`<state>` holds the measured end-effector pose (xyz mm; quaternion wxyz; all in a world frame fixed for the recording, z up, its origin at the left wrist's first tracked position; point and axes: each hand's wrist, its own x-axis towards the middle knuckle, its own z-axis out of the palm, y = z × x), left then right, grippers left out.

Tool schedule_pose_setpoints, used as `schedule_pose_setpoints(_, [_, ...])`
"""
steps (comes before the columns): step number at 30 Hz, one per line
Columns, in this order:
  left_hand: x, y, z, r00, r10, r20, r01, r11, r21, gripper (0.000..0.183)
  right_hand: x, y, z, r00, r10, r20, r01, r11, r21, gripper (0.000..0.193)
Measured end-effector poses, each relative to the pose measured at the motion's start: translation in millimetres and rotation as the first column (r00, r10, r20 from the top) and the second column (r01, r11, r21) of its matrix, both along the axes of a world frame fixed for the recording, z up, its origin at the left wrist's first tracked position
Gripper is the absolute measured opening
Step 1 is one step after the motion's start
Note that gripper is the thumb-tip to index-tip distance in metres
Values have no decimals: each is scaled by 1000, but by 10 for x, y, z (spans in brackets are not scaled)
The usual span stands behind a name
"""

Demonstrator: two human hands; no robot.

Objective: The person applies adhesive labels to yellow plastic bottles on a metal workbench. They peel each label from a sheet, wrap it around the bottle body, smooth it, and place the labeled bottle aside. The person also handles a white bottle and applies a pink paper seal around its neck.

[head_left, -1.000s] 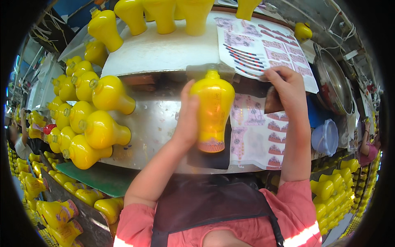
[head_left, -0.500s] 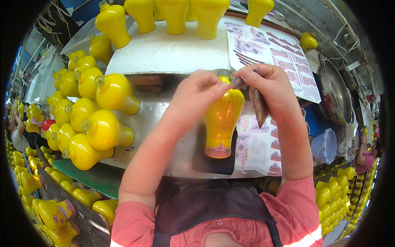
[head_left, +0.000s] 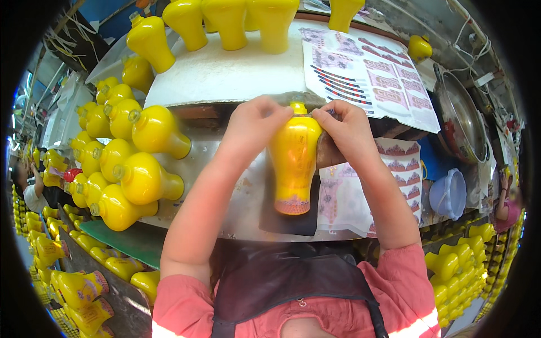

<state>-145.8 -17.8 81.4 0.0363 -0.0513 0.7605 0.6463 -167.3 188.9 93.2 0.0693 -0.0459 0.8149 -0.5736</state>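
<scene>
bottle, yellow and glossy, sits at the centre of the frame over a dark mat, neck toward the top. at its shoulder, the left hand pinches one end of a thin strip between thumb and finger; the right hand pinches the other end and also grasps a brown scraper. printed sheets lie upper right; more yellow bottles crowd the left.

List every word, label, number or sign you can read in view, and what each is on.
None can be read.
Yellow bottle in the middle: faint column of marks, too blurred.
Upper sheet: fine printed patterns, any lettering too small.
Lower sheet: the same.
</scene>
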Motion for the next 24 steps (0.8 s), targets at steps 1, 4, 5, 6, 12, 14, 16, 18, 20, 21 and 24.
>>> schedule_pose_setpoints(1, [23,-14,41,1000,-14,13,14,1000,23,19,48,10,35,1000,-6,-5,6,1000,11,18])
schedule_pose_setpoints(4, [147,-54,176,995,-83,-53,91,984,152,15,255,73,148,998,-25,-51,22,999,-50,17])
schedule_pose_setpoints(5, [187,-75,226,992,-112,-49,119,976,183,15,325,93,180,997,-27,-75,22,998,-61,17])
schedule_pose_setpoints(6, [227,-102,277,989,-141,-45,148,966,213,14,394,110,207,995,-29,-98,21,997,-76,16])
schedule_pose_setpoints(12, [346,-108,437,976,-212,-54,218,946,241,12,616,135,303,988,-6,-151,-9,995,-100,13])
schedule_pose_setpoints(14, [363,-108,454,976,-214,-48,219,943,250,12,637,130,327,986,-7,-166,-7,996,-84,12])
schedule_pose_setpoints(16, [373,-110,462,973,-222,-61,230,940,251,13,649,127,352,983,4,-185,-16,998,-62,12])
schedule_pose_setpoints(18, [383,-118,466,971,-230,-70,240,938,250,11,660,126,377,984,12,-177,-21,998,-52,11])
schedule_pose_setpoints(20, [390,-131,471,967,-238,-90,254,935,249,8,672,128,401,987,21,-162,-33,997,-70,11])
schedule_pose_setpoints(21, [395,-137,473,967,-244,-71,254,932,257,9,678,131,413,991,25,-131,-33,997,-63,11])
schedule_pose_setpoints(24, [404,-149,472,964,-261,-61,267,922,281,11,688,146,440,994,46,-98,-52,996,-66,10])
